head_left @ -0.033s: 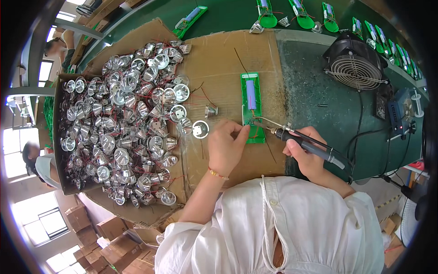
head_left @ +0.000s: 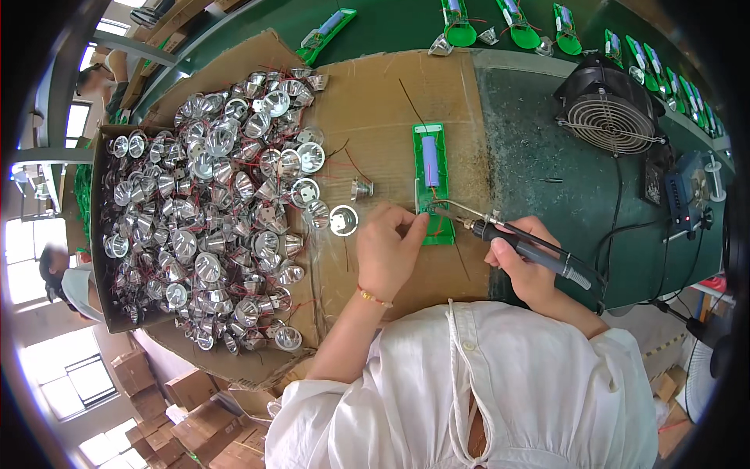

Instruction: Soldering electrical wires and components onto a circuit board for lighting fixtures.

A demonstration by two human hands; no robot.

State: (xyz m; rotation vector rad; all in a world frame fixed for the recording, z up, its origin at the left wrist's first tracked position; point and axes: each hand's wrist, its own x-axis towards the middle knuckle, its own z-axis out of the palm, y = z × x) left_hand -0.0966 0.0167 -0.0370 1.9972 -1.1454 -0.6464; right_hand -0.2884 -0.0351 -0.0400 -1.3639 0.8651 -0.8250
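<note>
On the cardboard lies a green plastic housing (head_left: 441, 168) with a purple cylindrical battery cell (head_left: 430, 162) in it and a small circuit board (head_left: 434, 208) below the cell. My left hand (head_left: 389, 246) is closed, thumb and forefinger together at the board's left edge; what they pinch is hidden. In my right hand (head_left: 525, 266) is a soldering iron (head_left: 531, 252) with a thin metal tube alongside, gripped like a pen. Its tip reaches the board from the right. Thin red and dark wires stick out of the housing at both ends.
Left of my hands, a cardboard box (head_left: 100, 234) overflows with silver reflector cups (head_left: 207, 267) on red wires. One loose reflector cup (head_left: 343, 220) lies beside my left hand. A black fan (head_left: 605, 117) and a blue soldering station (head_left: 687, 191) stand right; more green housings (head_left: 519, 27) line the back.
</note>
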